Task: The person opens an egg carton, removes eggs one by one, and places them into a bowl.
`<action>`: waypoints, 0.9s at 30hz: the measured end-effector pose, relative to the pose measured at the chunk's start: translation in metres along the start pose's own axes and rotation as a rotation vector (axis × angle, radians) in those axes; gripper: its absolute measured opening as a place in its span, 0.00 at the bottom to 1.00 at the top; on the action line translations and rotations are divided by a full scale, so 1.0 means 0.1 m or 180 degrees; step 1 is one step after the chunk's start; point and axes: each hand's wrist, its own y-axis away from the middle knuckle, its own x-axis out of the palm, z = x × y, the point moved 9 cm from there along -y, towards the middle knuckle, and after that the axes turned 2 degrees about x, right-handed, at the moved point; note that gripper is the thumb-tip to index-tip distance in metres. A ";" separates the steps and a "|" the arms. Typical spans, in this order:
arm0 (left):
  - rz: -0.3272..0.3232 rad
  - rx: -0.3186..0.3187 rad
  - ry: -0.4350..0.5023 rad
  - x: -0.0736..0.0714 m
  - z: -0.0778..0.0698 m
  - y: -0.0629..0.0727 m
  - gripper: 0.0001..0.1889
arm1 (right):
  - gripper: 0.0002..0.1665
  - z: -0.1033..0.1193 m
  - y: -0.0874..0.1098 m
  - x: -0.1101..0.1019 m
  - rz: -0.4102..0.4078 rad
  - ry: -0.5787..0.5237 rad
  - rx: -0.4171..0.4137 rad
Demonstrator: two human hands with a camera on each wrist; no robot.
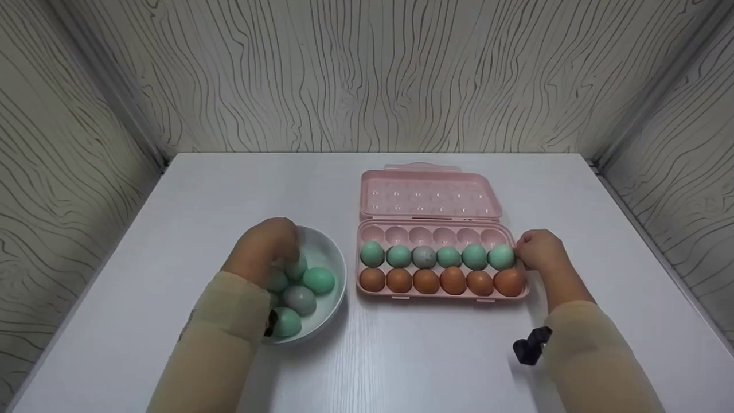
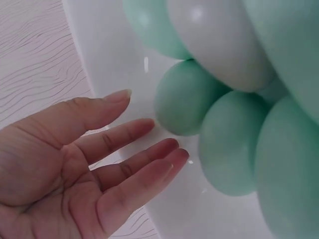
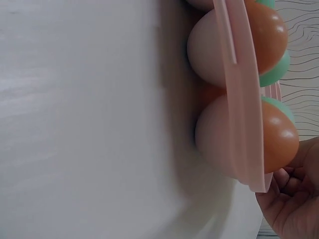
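My left hand point(image 1: 265, 244) reaches into a white bowl point(image 1: 334, 304) holding green eggs point(image 1: 319, 280) and a grey egg point(image 1: 299, 300). In the left wrist view its thumb and fingers are apart, loosely extended, with nothing between them; the fingertips lie close to a small green egg point(image 2: 184, 97). At the right end of a pink egg carton point(image 1: 401, 295), my right hand point(image 1: 540, 249) pinches the rim with curled fingers, as the right wrist view point(image 3: 294, 194) also shows. Brown eggs point(image 1: 426, 281) fill the carton's front row; green eggs point(image 1: 448, 256) and a grey egg point(image 1: 424, 257) fill the middle row.
The carton's back row has bare hollows point(image 1: 420, 235), and its lid point(image 1: 430, 195) lies folded back behind. All stands on a white table point(image 1: 401, 355) walled by wood-grain panels point(image 1: 367, 74). A black wrist mount point(image 1: 530, 346) sticks out beside the right sleeve.
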 end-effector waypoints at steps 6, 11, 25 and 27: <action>0.0028 0.0297 -0.0237 -0.08 -0.12 0.02 0.24 | 0.07 0.02 0.01 0.00 0.0086 0.0045 0.0016; -0.0126 0.0489 -0.0236 -0.17 -0.21 0.03 0.24 | 0.09 0.03 0.03 0.00 0.0169 -0.0004 0.0099; -0.0546 0.0687 0.0004 -0.39 -0.37 0.10 0.22 | 0.17 0.07 0.05 -0.14 0.0117 -0.0212 0.0152; -0.0611 0.0755 0.0078 -0.41 -0.39 0.11 0.22 | 0.18 0.09 0.07 -0.16 0.0119 -0.0229 0.0123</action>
